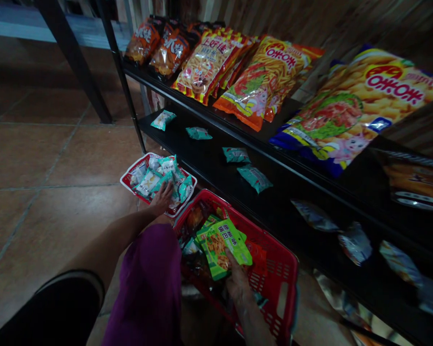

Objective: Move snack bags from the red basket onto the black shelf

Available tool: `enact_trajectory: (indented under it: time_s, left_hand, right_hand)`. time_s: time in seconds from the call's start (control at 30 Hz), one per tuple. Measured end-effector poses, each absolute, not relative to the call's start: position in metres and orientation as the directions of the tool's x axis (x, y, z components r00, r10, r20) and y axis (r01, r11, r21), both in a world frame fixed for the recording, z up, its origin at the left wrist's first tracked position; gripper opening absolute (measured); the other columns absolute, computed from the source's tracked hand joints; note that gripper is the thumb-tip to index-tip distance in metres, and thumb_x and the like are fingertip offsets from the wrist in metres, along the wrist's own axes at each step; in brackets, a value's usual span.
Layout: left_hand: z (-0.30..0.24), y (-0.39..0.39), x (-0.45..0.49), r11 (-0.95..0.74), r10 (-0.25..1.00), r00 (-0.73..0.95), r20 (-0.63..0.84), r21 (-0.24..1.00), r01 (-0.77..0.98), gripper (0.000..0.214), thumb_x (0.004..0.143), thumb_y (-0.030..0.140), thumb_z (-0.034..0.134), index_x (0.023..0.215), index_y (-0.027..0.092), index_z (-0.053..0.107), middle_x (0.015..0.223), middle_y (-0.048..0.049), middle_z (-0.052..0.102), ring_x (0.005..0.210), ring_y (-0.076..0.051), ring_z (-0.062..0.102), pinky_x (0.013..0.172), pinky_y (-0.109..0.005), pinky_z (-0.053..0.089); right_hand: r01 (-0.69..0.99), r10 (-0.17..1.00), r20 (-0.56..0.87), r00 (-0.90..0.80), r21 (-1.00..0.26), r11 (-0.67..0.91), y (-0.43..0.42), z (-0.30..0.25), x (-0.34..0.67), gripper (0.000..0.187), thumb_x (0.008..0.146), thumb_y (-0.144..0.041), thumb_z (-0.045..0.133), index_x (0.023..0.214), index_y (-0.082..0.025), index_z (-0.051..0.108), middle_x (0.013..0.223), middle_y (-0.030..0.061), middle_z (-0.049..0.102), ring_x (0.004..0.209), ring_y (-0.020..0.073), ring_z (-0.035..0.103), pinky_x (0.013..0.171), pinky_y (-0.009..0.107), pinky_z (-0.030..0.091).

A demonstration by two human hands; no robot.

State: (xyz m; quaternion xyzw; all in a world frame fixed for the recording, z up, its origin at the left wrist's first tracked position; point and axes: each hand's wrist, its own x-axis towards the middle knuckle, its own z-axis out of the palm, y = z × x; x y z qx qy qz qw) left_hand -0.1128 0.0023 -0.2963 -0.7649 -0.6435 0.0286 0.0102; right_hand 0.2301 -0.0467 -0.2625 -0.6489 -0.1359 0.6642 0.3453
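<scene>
In the head view my left hand (163,197) rests on small teal snack packets (151,182) piled in a shallow red basket with a white rim (128,181). Its fingers look stretched out over the packets, though their tips are hard to make out. A deeper red shopping basket (279,259) stands to the right. Inside it my right hand (238,281) grips a bright green snack packet (225,242), thumb on top and the other fingers hidden beneath. Another green packet lies partly under it, among darker packets.
A black shelf rack (202,166) runs diagonally along the right, with several loose teal packets (254,178) on its lower level. Large snack bags (364,101) lie along the upper level. Tiled floor (57,226) is on the left; a purple-clad knee (144,283) is between my arms.
</scene>
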Motion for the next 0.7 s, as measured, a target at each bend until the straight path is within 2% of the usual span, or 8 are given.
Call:
enact_trajectory:
  time_s: [0.1,0.23,0.37,0.5,0.7]
  left_hand:
    - [-0.305,0.009,-0.104,-0.126,0.992,0.125,-0.022,-0.061,0.99,0.05,0.076,0.024,0.059,0.125,0.014,0.057,0.132,-0.0173,0.051,0.14,-0.043,0.011,0.109,-0.069,0.006]
    - [-0.314,0.015,-0.097,-0.085,0.996,0.086,0.018,-0.047,0.995,0.044,0.078,0.011,0.049,0.121,0.012,0.059,0.131,-0.0176,0.052,0.14,-0.041,0.011,0.11,-0.067,0.004]
    - [-0.317,0.016,-0.099,-0.078,0.995,0.079,0.058,-0.022,0.997,0.044,0.081,0.005,0.039,0.118,0.015,0.061,0.126,-0.0156,0.055,0.139,-0.039,0.019,0.108,-0.069,0.009]
    - [-0.311,0.014,-0.111,-0.116,0.993,0.117,0.022,-0.023,0.993,0.035,0.081,0.008,0.043,0.106,0.015,0.066,0.119,-0.0158,0.06,0.137,-0.04,0.025,0.105,-0.069,0.015]
    - [-0.297,0.016,-0.135,-0.132,0.991,0.131,-0.027,-0.048,0.99,0.025,0.085,0.018,0.045,0.099,0.012,0.065,0.112,-0.0172,0.063,0.131,-0.039,0.032,0.102,-0.064,0.022]
  right_hand:
    - [-0.31,0.596,-0.797,0.096,-0.593,-0.743,-0.046,-0.258,0.226,0.066,0.054,-0.038,0.082,0.113,-0.02,0.061,0.081,0.0025,0.076,0.078,0.0248,0.071,0.071,0.035,0.058]
    - [-0.327,0.584,-0.809,0.074,-0.573,-0.752,-0.046,-0.255,0.223,0.066,0.054,-0.038,0.082,0.113,-0.018,0.061,0.078,0.0029,0.076,0.079,0.0256,0.071,0.071,0.035,0.058]
    - [-0.326,0.586,-0.806,0.085,-0.578,-0.748,-0.046,-0.255,0.224,0.068,0.053,-0.037,0.083,0.114,-0.018,0.06,0.078,0.0027,0.075,0.079,0.0259,0.071,0.071,0.036,0.058]
    - [-0.333,0.591,-0.8,0.107,-0.589,-0.736,-0.045,-0.253,0.224,0.068,0.051,-0.033,0.084,0.114,-0.019,0.061,0.082,0.0036,0.076,0.079,0.0254,0.071,0.073,0.037,0.058]
    - [-0.362,0.574,-0.814,0.087,-0.563,-0.743,-0.044,-0.25,0.22,0.066,0.052,-0.031,0.084,0.113,-0.018,0.062,0.077,0.0038,0.075,0.078,0.0265,0.071,0.076,0.04,0.057]
